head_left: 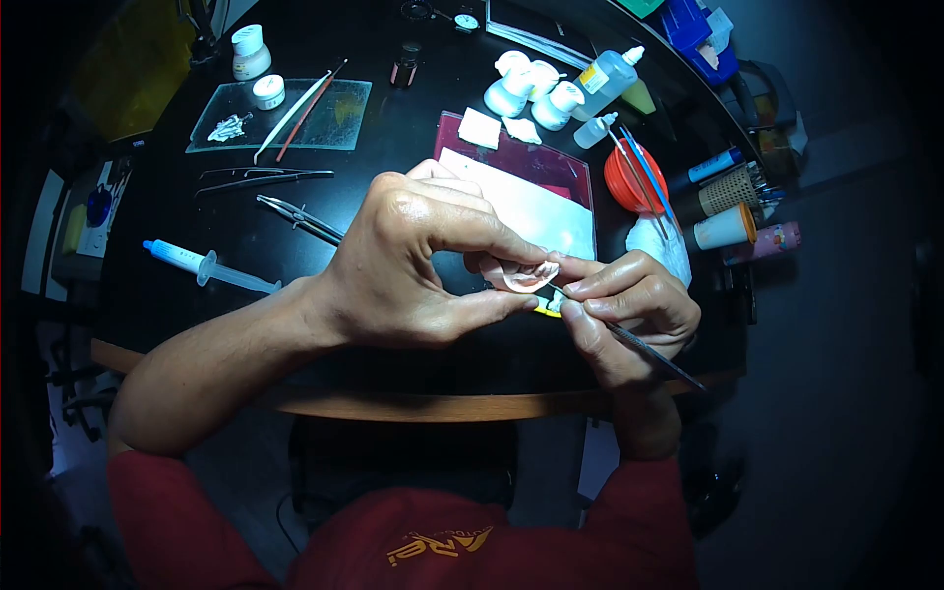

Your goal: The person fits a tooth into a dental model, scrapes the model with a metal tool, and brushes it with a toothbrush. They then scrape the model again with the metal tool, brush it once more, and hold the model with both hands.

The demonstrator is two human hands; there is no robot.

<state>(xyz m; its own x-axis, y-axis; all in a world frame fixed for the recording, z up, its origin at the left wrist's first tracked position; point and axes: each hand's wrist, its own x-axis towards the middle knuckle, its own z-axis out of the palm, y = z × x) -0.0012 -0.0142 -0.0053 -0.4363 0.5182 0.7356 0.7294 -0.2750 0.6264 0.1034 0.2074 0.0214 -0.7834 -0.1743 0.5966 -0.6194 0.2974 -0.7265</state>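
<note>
My left hand (413, 256) pinches a small, pale pink dental cast (523, 276) between thumb and fingers, raised above the near part of the table. My right hand (634, 305) is closed in a pen grip around a slim metal dental hand tool (654, 356), whose handle slants down to the right. The tool's tip end points at the right side of the cast; whether it touches cannot be seen. Fingers of both hands come together just behind the cast. Directly below shows a small yellow-and-white item (548, 307), mostly covered by my hands.
White paper (536, 202) lies on a dark red tray (580, 172) beyond my hands. Several jars and bottles (556, 103) stand behind it, with a red bowl (629, 177) to the right. Leftward are a syringe (211, 267), tweezers (265, 177) and a glass slab (344, 113) bearing tools.
</note>
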